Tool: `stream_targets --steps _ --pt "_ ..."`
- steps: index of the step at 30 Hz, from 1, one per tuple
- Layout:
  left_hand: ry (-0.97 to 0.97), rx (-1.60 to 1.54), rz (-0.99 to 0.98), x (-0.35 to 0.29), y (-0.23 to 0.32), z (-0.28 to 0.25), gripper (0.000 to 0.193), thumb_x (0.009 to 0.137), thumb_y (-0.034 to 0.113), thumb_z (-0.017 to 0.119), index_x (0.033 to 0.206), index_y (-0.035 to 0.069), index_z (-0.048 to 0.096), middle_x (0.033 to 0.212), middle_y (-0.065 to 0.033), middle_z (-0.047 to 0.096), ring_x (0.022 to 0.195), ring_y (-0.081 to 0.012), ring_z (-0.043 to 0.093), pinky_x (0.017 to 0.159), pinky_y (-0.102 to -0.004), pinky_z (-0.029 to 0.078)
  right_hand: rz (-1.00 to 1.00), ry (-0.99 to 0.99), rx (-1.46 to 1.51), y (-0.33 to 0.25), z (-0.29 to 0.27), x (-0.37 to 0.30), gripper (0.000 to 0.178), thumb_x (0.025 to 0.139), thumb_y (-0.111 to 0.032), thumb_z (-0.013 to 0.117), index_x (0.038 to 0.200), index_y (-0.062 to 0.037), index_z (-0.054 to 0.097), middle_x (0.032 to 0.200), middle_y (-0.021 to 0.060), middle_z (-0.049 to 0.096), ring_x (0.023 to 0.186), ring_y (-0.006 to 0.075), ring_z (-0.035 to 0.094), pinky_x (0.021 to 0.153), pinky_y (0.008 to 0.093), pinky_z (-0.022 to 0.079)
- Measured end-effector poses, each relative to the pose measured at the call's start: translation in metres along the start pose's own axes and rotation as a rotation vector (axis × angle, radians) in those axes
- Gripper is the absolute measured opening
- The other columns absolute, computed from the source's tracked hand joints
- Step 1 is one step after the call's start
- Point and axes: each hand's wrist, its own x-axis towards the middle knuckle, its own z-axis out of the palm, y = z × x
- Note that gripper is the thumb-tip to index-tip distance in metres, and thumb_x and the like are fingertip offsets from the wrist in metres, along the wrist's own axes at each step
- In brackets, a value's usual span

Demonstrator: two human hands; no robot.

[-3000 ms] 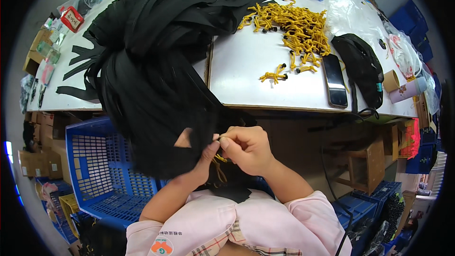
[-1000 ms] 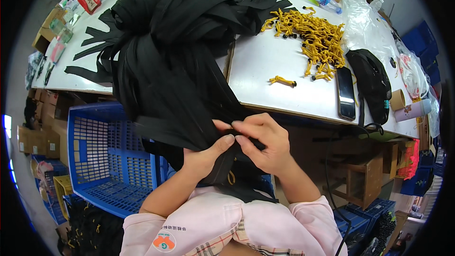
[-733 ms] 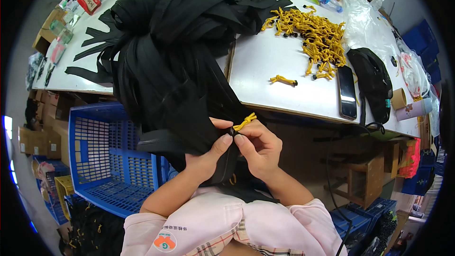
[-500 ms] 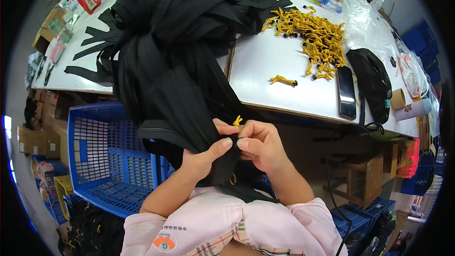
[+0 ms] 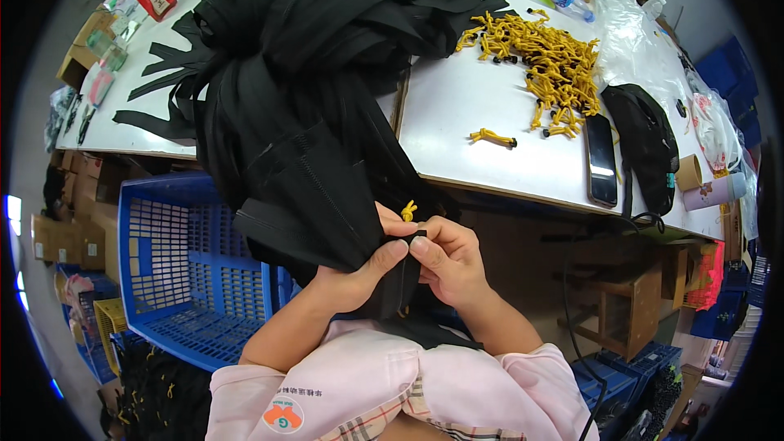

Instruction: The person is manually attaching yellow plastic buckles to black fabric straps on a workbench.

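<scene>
Low in front of my chest, my left hand (image 5: 357, 278) pinches black zipper tape (image 5: 314, 188) between thumb and fingers. Close against it, my right hand (image 5: 457, 265) is also closed, its thumb and forefinger on a small black end of the work. A knotted yellow cord pull (image 5: 409, 211) sticks up just beyond my fingertips; the fingers hide how it is attached. From my left hand, the tape runs up to a big heap of black zipper strips (image 5: 327, 20) on the table.
Many yellow cord pulls (image 5: 555, 65) lie piled on the white table (image 5: 465, 167), one loose cord pull (image 5: 493, 138) nearer me. To their right are a phone (image 5: 601, 159) and black pouch (image 5: 641, 147). A blue crate (image 5: 196, 314) stands left, below the table edge.
My right hand has turned slightly and its thumb now lies closer to my left thumb. The black tape beside my left hand has shifted and spread flatter. Both hands stay closed.
</scene>
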Motion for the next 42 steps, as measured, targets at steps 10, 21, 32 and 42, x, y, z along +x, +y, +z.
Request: stream_targets --steps 10,21,32,42 --pt "0.183 -0.025 -0.163 -0.005 0.001 0.007 0.016 0.08 0.019 0.057 0.077 0.004 0.052 0.073 -0.0002 0.049 0.065 -0.0085 0.045 0.06 -0.0192 0.037 -0.446 -0.063 -0.657 -0.022 -0.002 0.013 0.013 0.068 -0.001 0.064 0.079 0.0017 0.057 0.063 0.0054 0.051 0.047 0.0054 0.042 0.041 0.0174 0.029" --pt "0.046 -0.197 -0.187 -0.005 0.009 0.0 0.013 0.08 0.016 0.056 0.079 0.003 0.053 0.077 -0.0026 0.048 0.063 -0.0083 0.044 0.057 -0.0194 0.037 -0.937 -0.025 -0.867 -0.016 -0.001 0.013 0.019 0.063 -0.003 0.069 0.079 -0.0011 0.058 0.062 0.0069 0.054 0.046 0.0145 0.047 0.041 0.0214 0.035" --pt "0.082 -0.315 -0.288 0.0 0.008 -0.011 0.026 0.081 0.03 0.053 0.086 0.004 0.052 0.065 0.0009 0.047 0.048 -0.0026 0.037 0.041 -0.0151 0.028 -0.327 -0.334 -0.911 -0.009 0.002 0.003 0.022 0.065 -0.016 0.067 0.077 -0.0001 0.057 0.065 0.0098 0.054 0.059 0.0234 0.055 0.055 0.0287 0.043" --pt "-0.312 -0.63 -0.673 -0.005 0.013 0.003 0.02 0.08 0.02 0.054 0.083 0.0 0.052 0.06 -0.0029 0.049 0.05 -0.0092 0.047 0.048 -0.0201 0.041 -0.583 -0.171 -0.669 -0.029 -0.001 0.013 0.017 0.071 -0.005 0.061 0.084 0.0024 0.052 0.064 0.0043 0.049 0.048 0.0066 0.043 0.042 0.0184 0.035"
